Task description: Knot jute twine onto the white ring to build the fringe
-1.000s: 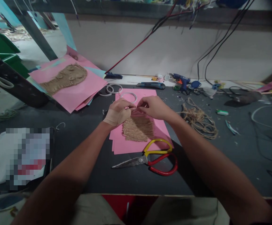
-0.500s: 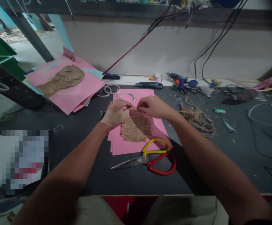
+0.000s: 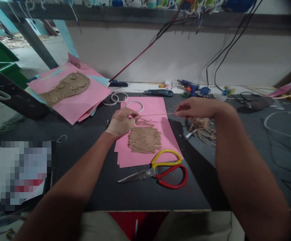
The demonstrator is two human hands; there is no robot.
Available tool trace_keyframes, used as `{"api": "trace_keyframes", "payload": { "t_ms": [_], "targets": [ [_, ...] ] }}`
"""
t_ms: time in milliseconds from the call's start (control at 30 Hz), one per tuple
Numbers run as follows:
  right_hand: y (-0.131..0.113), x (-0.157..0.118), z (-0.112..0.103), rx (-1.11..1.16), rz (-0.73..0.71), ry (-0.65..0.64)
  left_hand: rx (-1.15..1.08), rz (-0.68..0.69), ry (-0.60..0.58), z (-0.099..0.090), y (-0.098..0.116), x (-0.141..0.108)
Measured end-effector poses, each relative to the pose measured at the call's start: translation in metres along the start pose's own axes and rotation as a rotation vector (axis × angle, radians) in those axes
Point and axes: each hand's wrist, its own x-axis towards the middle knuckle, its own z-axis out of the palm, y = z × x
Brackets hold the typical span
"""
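A thin twine strand (image 3: 157, 115) runs taut between my two hands above a pink sheet (image 3: 157, 105). My left hand (image 3: 122, 122), with a tan wrap across it, pinches one end near the sheet's left edge. Past the sheet's right side, my right hand (image 3: 198, 107) grips the other end between closed fingers. Rows of twine form a flat patch (image 3: 144, 139) on the sheet, and a few loose strands lie just above it. Scissors (image 3: 149, 172) with one yellow and one red handle lie in front, touching the sheet.
Tangled twine (image 3: 202, 129) lies beneath my right forearm. White rings (image 3: 134, 106), a blue cutter (image 3: 159, 92) and a glue gun (image 3: 190, 86) are at the back. Pink papers with a twine piece (image 3: 72, 85) sit at left. Cables (image 3: 273, 125) coil at right.
My right hand has moved right, away from my left hand, and the strand between them is now stretched out. My left hand has barely moved.
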Motion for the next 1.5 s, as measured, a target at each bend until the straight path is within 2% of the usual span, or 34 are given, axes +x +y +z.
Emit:
{"api": "trace_keyframes", "payload": {
  "t_ms": [167,267,333,400,600,700,900,1067,1267,1333,1400,1500],
  "targets": [
    [0.03,-0.012,-0.013,0.007,0.119,0.074,0.007,0.021,0.015,0.002,-0.002,0.0],
    [0.038,-0.016,-0.016,-0.012,0.206,0.046,0.01,0.008,0.011,0.002,0.001,0.0],
    [0.038,-0.017,-0.017,0.001,0.231,0.019,0.011,0.003,0.014,0.002,0.002,0.0],
    [0.035,-0.018,-0.018,-0.004,0.255,0.048,0.012,0.007,0.015,0.003,0.002,0.0],
    [0.027,-0.022,-0.022,-0.098,0.217,0.327,0.006,0.006,0.057,0.001,-0.003,0.0],
    [0.029,-0.026,-0.023,-0.14,0.202,0.395,0.029,0.01,0.07,-0.003,-0.003,0.001],
    [0.037,-0.03,-0.023,-0.087,0.234,0.39,0.03,0.008,0.063,-0.005,-0.001,0.002],
    [0.036,-0.029,-0.023,-0.074,0.346,0.468,0.005,0.01,0.101,-0.003,0.001,0.002],
    [0.051,-0.027,-0.021,-0.043,0.465,0.498,-0.01,0.041,0.092,0.0,0.002,0.002],
    [0.043,-0.031,-0.025,-0.071,0.471,0.519,0.0,0.054,0.083,-0.001,0.001,0.002],
    [0.02,-0.042,-0.033,-0.089,0.421,0.537,0.019,0.053,0.084,-0.003,0.0,0.002],
    [-0.029,-0.069,-0.041,-0.101,0.152,0.53,0.046,0.039,0.097,-0.005,-0.002,0.002]
  ]
}}
